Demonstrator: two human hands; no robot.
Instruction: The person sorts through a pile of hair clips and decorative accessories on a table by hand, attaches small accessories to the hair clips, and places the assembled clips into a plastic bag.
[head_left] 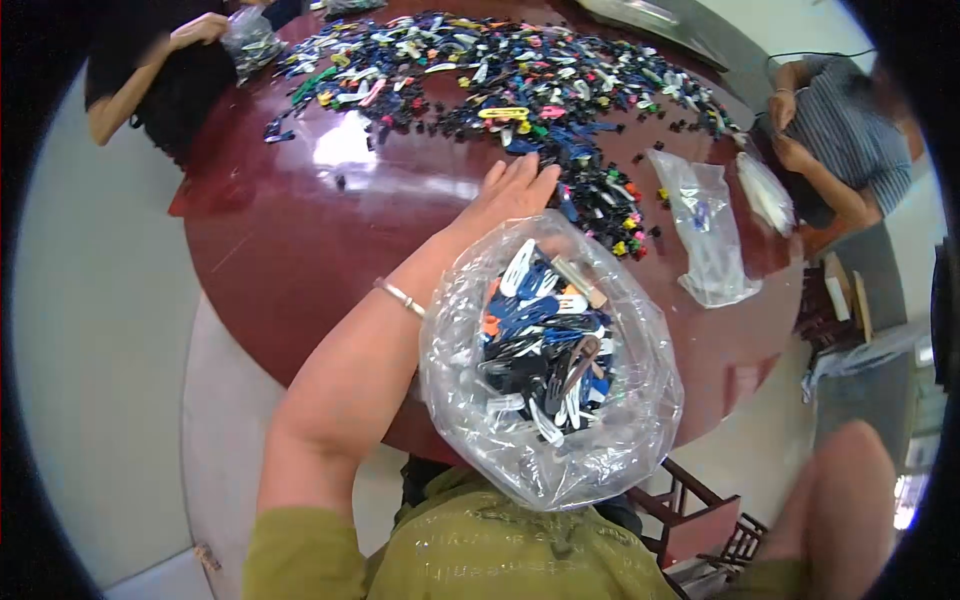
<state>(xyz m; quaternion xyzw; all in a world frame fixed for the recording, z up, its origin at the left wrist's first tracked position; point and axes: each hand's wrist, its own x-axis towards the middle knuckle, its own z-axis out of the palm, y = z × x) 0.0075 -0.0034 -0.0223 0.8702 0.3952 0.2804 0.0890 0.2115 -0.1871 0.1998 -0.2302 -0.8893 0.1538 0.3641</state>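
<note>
My left hand (517,190) reaches over the table to the near edge of a heap of hair clips (590,190), fingers stretched out and apart. A bracelet sits on that wrist. In front of my chest is an open clear plastic bag (640,400), holding snap clips (525,315) in black, navy and white, with a few orange and brown pieces. What holds the bag up is hidden. My bent right arm (850,490) shows blurred at the lower right, while its hand is out of the picture.
A large heap of mixed clips (480,70) spreads across the far side of the round reddish table (290,240). Flat plastic bags (712,235) lie at right. One person (150,80) sits at far left by a filled bag (250,42), another person (840,130) at right.
</note>
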